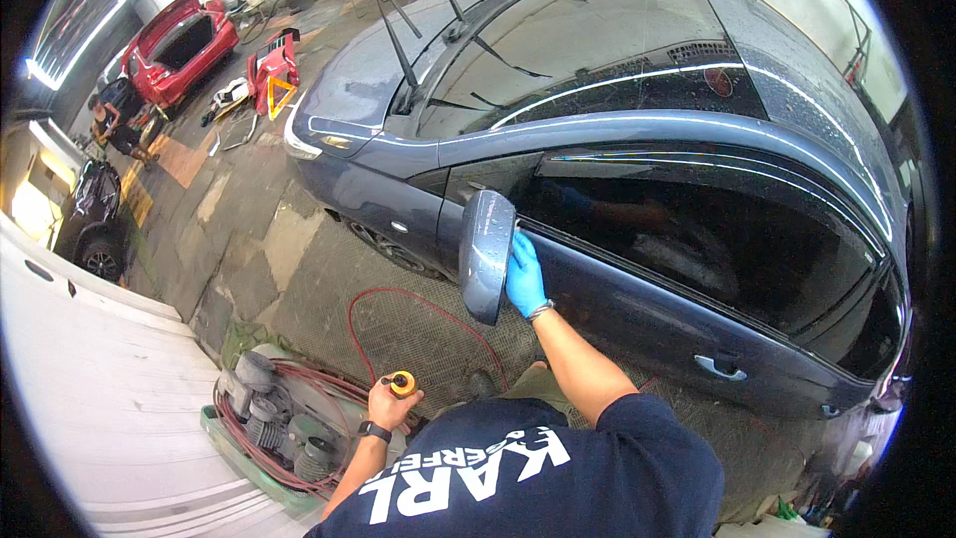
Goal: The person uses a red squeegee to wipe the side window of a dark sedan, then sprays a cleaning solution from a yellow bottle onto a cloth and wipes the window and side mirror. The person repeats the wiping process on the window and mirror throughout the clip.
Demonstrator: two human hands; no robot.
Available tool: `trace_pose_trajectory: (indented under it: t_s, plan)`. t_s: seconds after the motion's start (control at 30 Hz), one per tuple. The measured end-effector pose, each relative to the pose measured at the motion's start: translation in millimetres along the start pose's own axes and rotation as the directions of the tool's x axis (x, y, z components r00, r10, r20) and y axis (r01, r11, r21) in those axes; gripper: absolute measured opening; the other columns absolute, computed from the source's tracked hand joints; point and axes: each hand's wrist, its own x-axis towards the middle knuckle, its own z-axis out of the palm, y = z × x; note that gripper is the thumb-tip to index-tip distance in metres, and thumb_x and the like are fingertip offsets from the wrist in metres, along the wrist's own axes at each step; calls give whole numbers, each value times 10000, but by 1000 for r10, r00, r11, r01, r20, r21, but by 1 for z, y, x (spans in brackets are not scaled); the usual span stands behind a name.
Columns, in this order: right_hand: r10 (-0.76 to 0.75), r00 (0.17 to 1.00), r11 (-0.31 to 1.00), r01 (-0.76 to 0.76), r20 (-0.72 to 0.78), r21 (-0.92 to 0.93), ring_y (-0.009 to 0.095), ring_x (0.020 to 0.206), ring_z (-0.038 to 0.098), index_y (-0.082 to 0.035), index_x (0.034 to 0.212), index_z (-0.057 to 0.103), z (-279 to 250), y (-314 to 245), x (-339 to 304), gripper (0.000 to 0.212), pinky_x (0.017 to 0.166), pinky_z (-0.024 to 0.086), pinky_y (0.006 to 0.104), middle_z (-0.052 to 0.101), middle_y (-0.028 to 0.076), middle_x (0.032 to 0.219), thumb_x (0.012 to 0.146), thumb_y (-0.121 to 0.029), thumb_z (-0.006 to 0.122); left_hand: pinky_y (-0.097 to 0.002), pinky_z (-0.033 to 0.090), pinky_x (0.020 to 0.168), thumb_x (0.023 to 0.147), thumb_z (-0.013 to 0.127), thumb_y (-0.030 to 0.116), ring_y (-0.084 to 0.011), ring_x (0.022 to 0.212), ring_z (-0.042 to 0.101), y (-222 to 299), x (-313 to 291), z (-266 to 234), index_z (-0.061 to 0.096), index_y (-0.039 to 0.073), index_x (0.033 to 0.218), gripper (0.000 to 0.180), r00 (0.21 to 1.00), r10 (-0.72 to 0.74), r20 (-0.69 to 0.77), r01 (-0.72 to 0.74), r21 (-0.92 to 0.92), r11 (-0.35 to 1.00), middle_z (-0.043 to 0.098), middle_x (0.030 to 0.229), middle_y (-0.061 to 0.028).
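Observation:
My left hand (pixel 386 404), bare with a dark watch at the wrist, is wrapped round a small yellow bottle-like container with a dark top (pixel 402 383). It is held upright, low in front of me. In a blue glove, my right hand (pixel 525 279) lies with its fingers stretched along the inner side of the car's side mirror (pixel 487 254); part of the fingertips is hidden behind the mirror housing. The mirror sticks out from a dark blue-grey car (pixel 617 284), whose window and roof carry water drops. Its front wipers (pixel 399 45) are lifted off the glass.
An air compressor (pixel 289 418) with coiled hose stands at my left, and a red hose (pixel 363 304) loops over the floor. A white wall panel (pixel 90 359) borders the left. Further off are a red car (pixel 179 50) with its rear lid up, an orange warning triangle (pixel 280 97) and another person (pixel 118 130).

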Motion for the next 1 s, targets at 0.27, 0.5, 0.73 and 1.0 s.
trace_pose_trajectory:
  t_s: [0.27,0.5,0.73,1.0]
  plan:
    - [362,915,644,-383,177,663,229,1322,573,-6,1435,592,9,-25,3,407,1206,394,406,625,100,1438,1136,-269,508,-452,578,880,726,923,411,-364,972,734,-28,-6,2,740,-7,1059,565,999,35,-33,-33,60,998,757,1040,-204]
    - [193,967,918,-238,169,317,248,1360,556,41,1480,555,1,-41,5,414,1167,430,388,593,131,1483,1081,-62,520,-477,542,877,765,904,429,-384,969,684,-16,8,-4,719,17,1034,526,985,132,-109,-132,14,991,688,996,-186]
    - [88,986,988,-105,144,116,262,1358,546,54,1456,567,0,-55,19,389,1194,395,402,563,140,1483,1109,-111,506,-478,537,878,779,893,425,-375,975,675,-18,0,-3,714,18,1026,509,999,38,-31,-37,21,999,681,998,-162]
    - [304,937,864,-346,169,364,288,1364,546,55,1457,558,-2,3,-12,415,1191,393,398,563,158,1479,1051,-28,578,-477,535,866,768,894,464,-380,960,667,-9,12,0,692,-14,993,566,1000,10,-14,-10,4,1000,663,994,-191]
